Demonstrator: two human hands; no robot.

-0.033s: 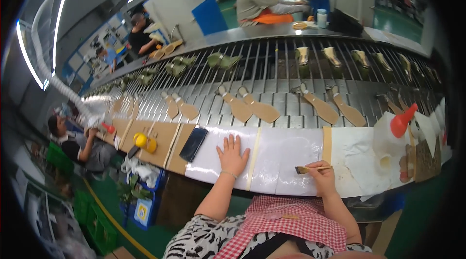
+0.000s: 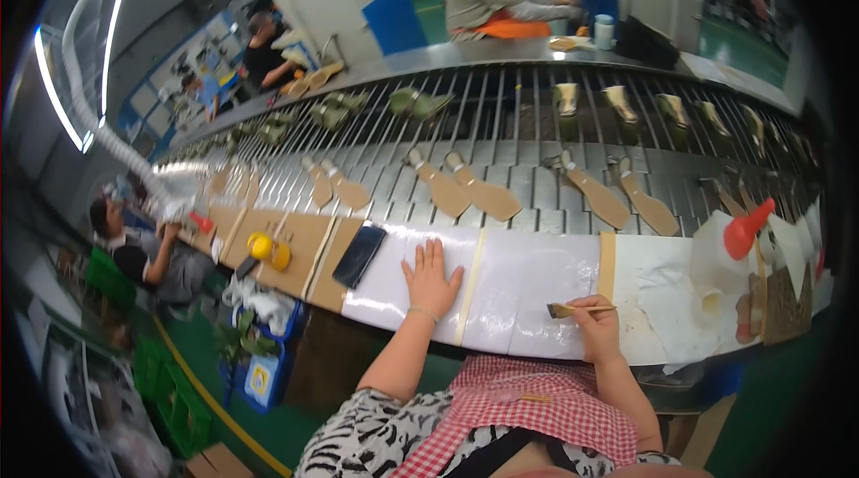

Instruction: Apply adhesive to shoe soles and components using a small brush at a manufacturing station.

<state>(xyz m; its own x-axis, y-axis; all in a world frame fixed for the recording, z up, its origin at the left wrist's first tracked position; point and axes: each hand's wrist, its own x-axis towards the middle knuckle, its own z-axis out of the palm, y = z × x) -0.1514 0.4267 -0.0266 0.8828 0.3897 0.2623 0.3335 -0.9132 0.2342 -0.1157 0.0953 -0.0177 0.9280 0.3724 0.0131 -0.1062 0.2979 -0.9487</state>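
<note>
Only my view had shifted slightly as I watched the right hand (image 2: 598, 326) pinch the brush (image 2: 561, 310) crosswise above the table (image 2: 537, 268), bristles toward the spread, flat left hand (image 2: 431, 285), soles (image 2: 598, 199) farther ahead.

Left hand (image 2: 431, 285) is flat on the bench (image 2: 537, 277), fingertips aimed at the far edge. Right hand (image 2: 598, 326) is by the near edge, gripping a small brush (image 2: 562, 310), bristle end facing left. Black phone (image 2: 360, 256) sits just left of the flat hand, red-topped bottle (image 2: 711, 259) is toward the bench's right end, and tan soles (image 2: 595, 196) lie on the conveyor (image 2: 537, 196) past the far edge.
</note>
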